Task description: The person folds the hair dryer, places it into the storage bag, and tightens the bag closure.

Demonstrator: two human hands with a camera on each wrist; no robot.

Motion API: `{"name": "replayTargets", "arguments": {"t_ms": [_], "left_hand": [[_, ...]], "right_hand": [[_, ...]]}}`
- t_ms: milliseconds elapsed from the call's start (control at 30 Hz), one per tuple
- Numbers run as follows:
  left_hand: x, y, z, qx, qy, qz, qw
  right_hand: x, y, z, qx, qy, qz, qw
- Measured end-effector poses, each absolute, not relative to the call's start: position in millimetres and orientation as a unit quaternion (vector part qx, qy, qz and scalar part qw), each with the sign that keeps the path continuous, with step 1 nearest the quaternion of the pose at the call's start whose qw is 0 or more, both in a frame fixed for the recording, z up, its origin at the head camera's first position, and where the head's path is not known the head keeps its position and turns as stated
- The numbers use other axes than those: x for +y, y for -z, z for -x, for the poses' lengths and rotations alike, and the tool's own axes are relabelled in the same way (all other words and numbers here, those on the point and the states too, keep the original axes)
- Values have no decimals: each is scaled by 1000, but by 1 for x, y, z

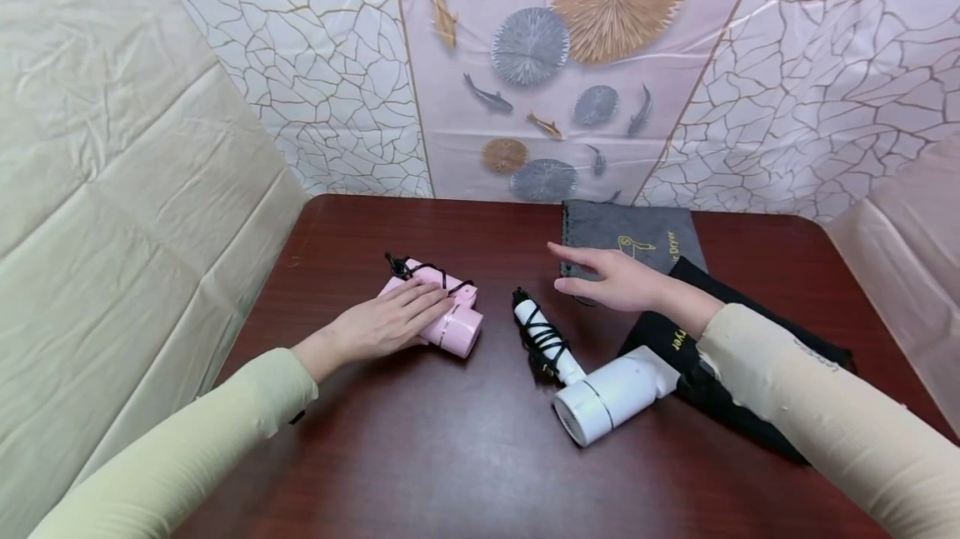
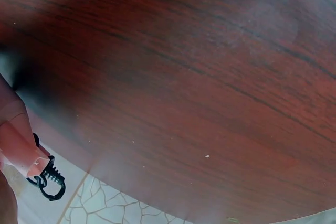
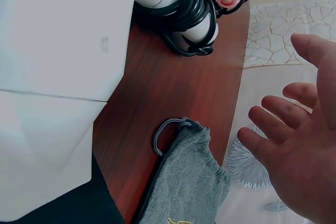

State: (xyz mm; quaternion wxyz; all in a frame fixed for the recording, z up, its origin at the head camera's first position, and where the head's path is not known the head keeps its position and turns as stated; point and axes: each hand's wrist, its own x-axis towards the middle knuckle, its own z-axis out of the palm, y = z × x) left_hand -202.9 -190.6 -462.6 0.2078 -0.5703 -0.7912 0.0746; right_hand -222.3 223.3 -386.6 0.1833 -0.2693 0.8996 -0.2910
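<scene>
On the left of the table lies a pink hair dryer with a black cord wound about its folded handle. My left hand rests over it, fingers extended across the top. In the left wrist view, part of the pink dryer and its black cord loop show at the edge. My right hand hovers with fingers spread near a grey drawstring pouch, holding nothing. Nearer the front lies a white hair dryer, its handle wrapped in black cord.
Black cloth with yellow lettering lies under and beside the right forearm, behind the white dryer. A patterned backdrop rises at the table's far edge. Pale cloth hangs at the left side. The dark red wooden table has rounded corners.
</scene>
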Motion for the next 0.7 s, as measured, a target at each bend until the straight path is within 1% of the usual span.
{"name": "replayTargets", "arguments": {"t_ms": [433,700], "left_hand": [[-194,475,204,-800,-65,561,203],[-196,476,202,-809,-58,552,194]], "right_hand": [[231,391,219,898,302,262,185],[236,390,217,901,297,259,181]]}}
